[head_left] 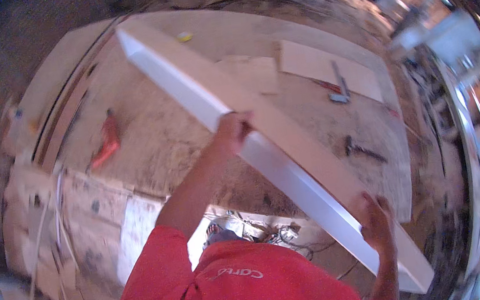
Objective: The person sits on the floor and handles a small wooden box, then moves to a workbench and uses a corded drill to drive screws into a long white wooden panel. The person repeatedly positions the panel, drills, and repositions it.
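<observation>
A long, narrow wooden panel piece (288,136) with a white inner side stretches diagonally from the far left to the near right, above the worktable. My left hand (235,131) is closed on its near edge around the middle. Close to the near right end, my right hand (376,219) grips the same piece, its fingers over the brown face. The undersides of both grips are hidden. Whether the piece rests on the table anywhere, I cannot tell.
On the dusty wooden worktable (156,131) lie a red power tool (107,142) at left, a hammer (364,150) at right, and a square-like tool (339,88) by a light board (327,65). Cables (290,235) hang near my body. A long slot runs along the left side.
</observation>
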`<state>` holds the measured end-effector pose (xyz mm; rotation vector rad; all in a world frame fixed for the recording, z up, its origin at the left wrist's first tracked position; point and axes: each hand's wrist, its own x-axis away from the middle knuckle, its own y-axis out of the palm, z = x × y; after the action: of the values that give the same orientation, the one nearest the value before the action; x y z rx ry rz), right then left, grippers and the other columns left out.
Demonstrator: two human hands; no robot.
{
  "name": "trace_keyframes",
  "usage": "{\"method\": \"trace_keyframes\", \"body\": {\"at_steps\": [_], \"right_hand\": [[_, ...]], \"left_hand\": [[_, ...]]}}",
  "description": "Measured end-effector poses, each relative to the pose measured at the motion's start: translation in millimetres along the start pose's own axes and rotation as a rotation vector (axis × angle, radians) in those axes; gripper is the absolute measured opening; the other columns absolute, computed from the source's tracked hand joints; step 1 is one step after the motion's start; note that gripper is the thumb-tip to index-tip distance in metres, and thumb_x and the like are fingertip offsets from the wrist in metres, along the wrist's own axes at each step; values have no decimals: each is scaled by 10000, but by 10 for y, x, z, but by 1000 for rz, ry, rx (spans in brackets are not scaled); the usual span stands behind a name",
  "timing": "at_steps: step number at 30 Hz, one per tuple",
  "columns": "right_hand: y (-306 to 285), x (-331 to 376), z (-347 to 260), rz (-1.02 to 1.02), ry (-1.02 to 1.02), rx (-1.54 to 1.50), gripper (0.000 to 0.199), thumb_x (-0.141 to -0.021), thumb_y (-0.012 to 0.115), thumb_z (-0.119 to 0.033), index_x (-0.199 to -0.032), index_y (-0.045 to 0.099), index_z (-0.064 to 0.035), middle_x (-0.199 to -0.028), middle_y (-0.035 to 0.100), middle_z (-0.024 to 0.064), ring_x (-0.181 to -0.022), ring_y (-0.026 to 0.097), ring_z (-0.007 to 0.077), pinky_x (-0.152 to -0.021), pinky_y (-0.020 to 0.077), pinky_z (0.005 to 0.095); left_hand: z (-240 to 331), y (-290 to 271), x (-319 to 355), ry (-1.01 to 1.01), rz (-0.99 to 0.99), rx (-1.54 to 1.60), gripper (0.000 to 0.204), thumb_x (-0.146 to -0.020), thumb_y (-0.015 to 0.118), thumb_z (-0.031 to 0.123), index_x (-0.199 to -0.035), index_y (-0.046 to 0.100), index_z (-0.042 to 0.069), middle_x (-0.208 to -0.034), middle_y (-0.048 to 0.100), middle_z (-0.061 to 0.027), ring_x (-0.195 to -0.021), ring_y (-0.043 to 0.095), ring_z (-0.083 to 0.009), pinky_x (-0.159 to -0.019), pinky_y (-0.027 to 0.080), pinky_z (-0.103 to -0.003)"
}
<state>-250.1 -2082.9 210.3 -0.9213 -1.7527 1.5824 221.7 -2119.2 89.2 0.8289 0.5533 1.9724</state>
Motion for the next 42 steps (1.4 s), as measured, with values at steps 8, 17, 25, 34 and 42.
{"method": "trace_keyframes", "body": {"at_steps": [8, 17, 25, 34, 42], "right_hand": [[-84, 482, 2174, -46, -71, 84, 910, -646, 716, 83, -1506, 468, -80, -1380, 573, 208, -1346, 488, 426, -1149, 351, 547], [112, 545, 4215, -39, -190, 377, 1065, -663, 740, 32, -1620, 302, -126, -1550, 467, 120, -1464, 400, 320, -1207, 230, 589], [108, 65, 4385, -167, 4, 491, 1034, -717, 678, 76, -1640, 268, -146, -1538, 486, 111, -1460, 406, 300, -1184, 274, 560], [-19, 297, 4314, -88, -48, 608, 996, -719, 824, -324, -1599, 367, -233, -1561, 479, 172, -1474, 378, 391, -1237, 264, 537], [601, 182, 2593, 36, -94, 314, 779, -757, 788, -390, -1444, 488, -178, -1405, 565, 188, -1319, 489, 391, -1115, 357, 537]], "left_hand": [[-1246, 1048, 818, -243, -151, 71, 315, -899, 744, 78, -1169, 657, -60, -1112, 726, -162, -1003, 731, -288, -954, 616, -425], [-2411, 1781, 1149, -361, -293, 139, 336, -894, 738, 71, -1215, 638, 60, -1143, 717, -75, -994, 719, -206, -863, 621, -338], [-2728, 1876, 984, -361, -291, 186, 355, -911, 758, 110, -1244, 655, 44, -1167, 731, -86, -1036, 721, -231, -917, 616, -367], [-2805, 1903, 991, -466, -262, 200, 318, -885, 786, 114, -1178, 685, 42, -1112, 742, -94, -944, 730, -226, -852, 616, -346], [-2019, 585, 1753, -388, -423, -58, 240, -899, 788, 171, -1062, 701, 18, -904, 694, -60, -820, 692, -172, -694, 568, -316]]}}
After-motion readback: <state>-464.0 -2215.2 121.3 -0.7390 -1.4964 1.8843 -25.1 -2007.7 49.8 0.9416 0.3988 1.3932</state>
